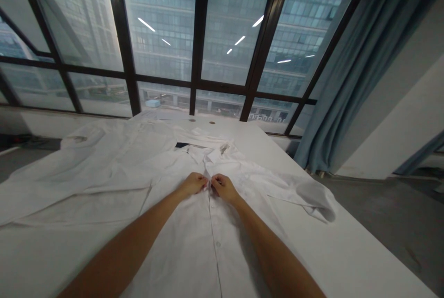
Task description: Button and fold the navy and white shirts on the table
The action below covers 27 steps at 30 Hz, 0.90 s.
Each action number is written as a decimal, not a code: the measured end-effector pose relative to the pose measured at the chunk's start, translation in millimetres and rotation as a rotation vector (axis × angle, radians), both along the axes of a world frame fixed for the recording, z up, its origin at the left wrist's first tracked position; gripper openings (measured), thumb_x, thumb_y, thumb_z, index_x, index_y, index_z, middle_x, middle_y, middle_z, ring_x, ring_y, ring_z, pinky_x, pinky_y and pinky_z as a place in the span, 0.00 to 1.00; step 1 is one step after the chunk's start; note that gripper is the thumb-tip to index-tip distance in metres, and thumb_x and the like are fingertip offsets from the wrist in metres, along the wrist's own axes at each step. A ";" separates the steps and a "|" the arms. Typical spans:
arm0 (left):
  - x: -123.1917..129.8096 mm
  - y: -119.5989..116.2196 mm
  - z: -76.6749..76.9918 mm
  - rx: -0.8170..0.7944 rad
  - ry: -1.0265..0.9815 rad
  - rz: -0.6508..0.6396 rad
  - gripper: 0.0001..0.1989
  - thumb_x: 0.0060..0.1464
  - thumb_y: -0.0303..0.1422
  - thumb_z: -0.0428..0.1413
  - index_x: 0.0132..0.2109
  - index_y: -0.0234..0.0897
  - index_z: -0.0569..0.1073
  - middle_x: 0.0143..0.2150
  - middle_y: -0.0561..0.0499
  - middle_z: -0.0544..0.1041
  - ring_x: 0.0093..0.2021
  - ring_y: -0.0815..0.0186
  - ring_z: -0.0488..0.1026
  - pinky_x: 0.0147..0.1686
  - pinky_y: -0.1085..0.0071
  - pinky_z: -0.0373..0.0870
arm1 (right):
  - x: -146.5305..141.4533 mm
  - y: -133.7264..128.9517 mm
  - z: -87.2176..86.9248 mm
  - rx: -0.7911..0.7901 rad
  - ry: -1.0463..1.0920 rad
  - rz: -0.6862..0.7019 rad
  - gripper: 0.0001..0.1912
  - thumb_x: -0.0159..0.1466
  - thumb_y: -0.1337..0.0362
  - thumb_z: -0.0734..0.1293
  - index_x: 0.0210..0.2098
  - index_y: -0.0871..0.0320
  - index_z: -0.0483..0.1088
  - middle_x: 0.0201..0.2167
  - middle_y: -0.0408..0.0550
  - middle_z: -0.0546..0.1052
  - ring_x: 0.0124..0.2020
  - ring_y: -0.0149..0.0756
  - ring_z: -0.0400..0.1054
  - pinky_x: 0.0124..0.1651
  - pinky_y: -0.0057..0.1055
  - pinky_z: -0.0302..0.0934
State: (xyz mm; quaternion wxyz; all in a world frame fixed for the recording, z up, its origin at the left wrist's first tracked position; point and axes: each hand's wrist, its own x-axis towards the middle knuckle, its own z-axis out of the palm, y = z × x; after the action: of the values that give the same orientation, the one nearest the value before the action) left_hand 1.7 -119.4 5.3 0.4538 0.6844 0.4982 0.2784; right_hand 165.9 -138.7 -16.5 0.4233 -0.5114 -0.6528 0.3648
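The white shirt (187,242) lies front up on the table (333,247), collar (198,152) at the far end. It looks light, soft and limp, likely to wrinkle if dragged; the button strip's edges seem the best hold. The left hand (194,183) and right hand (224,188) pinch that strip below the collar, fingertips closed on cloth, nearly touching, forearms reaching inward from the near side.

Tabletop (333,254) open at near right; shirt sleeve (308,196) lies across beyond; white garment (86,168) covers far left.
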 end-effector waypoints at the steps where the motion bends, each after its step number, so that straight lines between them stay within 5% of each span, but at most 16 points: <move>1: 0.2 -0.2 -0.9 0.001 -0.019 -0.005 0.14 0.49 0.40 0.48 0.24 0.35 0.67 0.16 0.58 0.63 0.16 0.74 0.57 0.17 0.76 0.51 | -0.3 -0.1 -0.7 0.001 0.023 0.006 0.14 0.59 0.53 0.63 0.28 0.59 0.67 0.16 0.38 0.68 0.15 0.25 0.59 0.19 0.22 0.54; 6: 0.2 0.4 -4.5 0.030 -0.056 -0.029 0.13 0.47 0.40 0.49 0.23 0.35 0.67 0.16 0.58 0.63 0.17 0.74 0.57 0.18 0.76 0.51 | -1.6 0.0 -0.6 0.004 0.067 0.031 0.15 0.58 0.52 0.62 0.26 0.58 0.66 0.13 0.36 0.64 0.13 0.24 0.57 0.17 0.21 0.51; 14: -0.7 -0.2 -7.3 0.114 -0.019 -0.027 0.12 0.47 0.38 0.49 0.23 0.35 0.68 0.17 0.57 0.64 0.20 0.72 0.59 0.22 0.74 0.52 | 0.8 -4.4 9.1 -0.093 0.046 0.023 0.14 0.58 0.55 0.60 0.26 0.60 0.67 0.17 0.42 0.72 0.12 0.24 0.60 0.15 0.20 0.51; 27: 1.3 -1.1 -9.0 0.123 -0.007 -0.051 0.15 0.50 0.41 0.47 0.25 0.36 0.68 0.16 0.57 0.64 0.17 0.72 0.59 0.21 0.74 0.54 | -4.0 -3.8 1.0 0.018 0.017 -0.064 0.10 0.53 0.57 0.65 0.26 0.58 0.67 0.14 0.38 0.68 0.12 0.25 0.59 0.15 0.20 0.51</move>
State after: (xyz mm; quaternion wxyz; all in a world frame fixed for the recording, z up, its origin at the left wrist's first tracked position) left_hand 3.0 -120.6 -3.7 0.4194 0.7225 0.4610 0.2992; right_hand 161.9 -142.5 -15.5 0.4447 -0.5253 -0.6357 0.3496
